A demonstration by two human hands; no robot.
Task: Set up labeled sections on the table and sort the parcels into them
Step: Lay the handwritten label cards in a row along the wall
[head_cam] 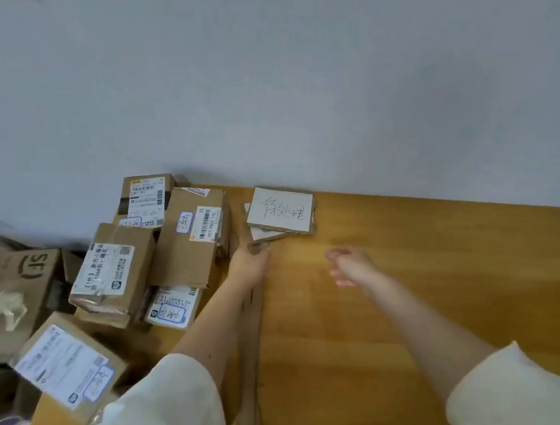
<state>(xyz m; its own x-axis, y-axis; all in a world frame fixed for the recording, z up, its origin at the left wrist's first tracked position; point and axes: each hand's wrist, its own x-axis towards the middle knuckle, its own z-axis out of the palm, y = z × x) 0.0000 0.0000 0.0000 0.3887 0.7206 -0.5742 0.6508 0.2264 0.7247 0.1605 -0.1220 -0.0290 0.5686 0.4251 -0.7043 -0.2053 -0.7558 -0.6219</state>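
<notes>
- Nearest me, a long strip (254, 343) of cardboard runs away from me along the bench (445, 265), lying under my left forearm. I take it for a section divider.
- Left of the strip the parcels (160, 256) are heaped, several stacked and leaning, one (65, 363) close to the bench's near left edge.
- My left hand (249, 260) is at the strip's far end, just beside the stack; its fingers curl down, but I cannot tell whether they are clamped on the strip or only resting there.
- My right hand (352, 263) hovers over bare bench, blurred, fingers loosely apart and holding nothing.
- Farthest, against the wall, a small pile of cards (280, 214) lies flat, the top one handwritten.
- Risk as I judge it: my left forearm runs close beside the heap, so shifting the strip could nudge the leaning parcels and topple them off the bench.
- Pulling one card carelessly could scatter the pile.
</notes>
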